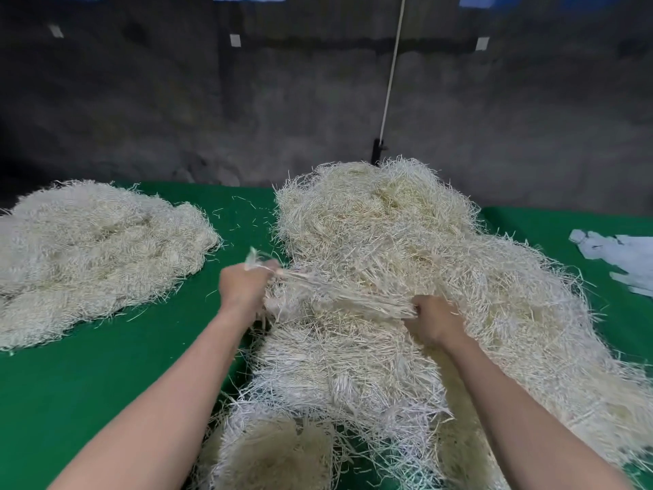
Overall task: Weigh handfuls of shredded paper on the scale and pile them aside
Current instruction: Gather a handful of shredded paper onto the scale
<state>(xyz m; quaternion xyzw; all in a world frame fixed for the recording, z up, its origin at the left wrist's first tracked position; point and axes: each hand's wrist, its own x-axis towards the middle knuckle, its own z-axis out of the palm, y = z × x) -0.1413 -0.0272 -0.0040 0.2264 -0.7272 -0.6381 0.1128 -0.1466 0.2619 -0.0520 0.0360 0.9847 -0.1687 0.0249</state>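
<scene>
A big heap of cream shredded paper (388,242) covers the middle and right of the green table (106,366). My left hand (243,288) grips one end of a stretched bundle of strands (339,298) at the heap's left edge. My right hand (434,321) grips the other end of that bundle, lower and to the right. The strands run taut between both fists. A second, flatter pile of shredded paper (95,256) lies at the left of the table, apart from the heap. No scale shows in this view.
Pale blue plastic sheets (622,256) lie at the table's right edge. A white cord (390,76) runs up from a black clamp (376,152) behind the heap. A dark wall stands behind the table. Loose strands dot the green strip between the piles.
</scene>
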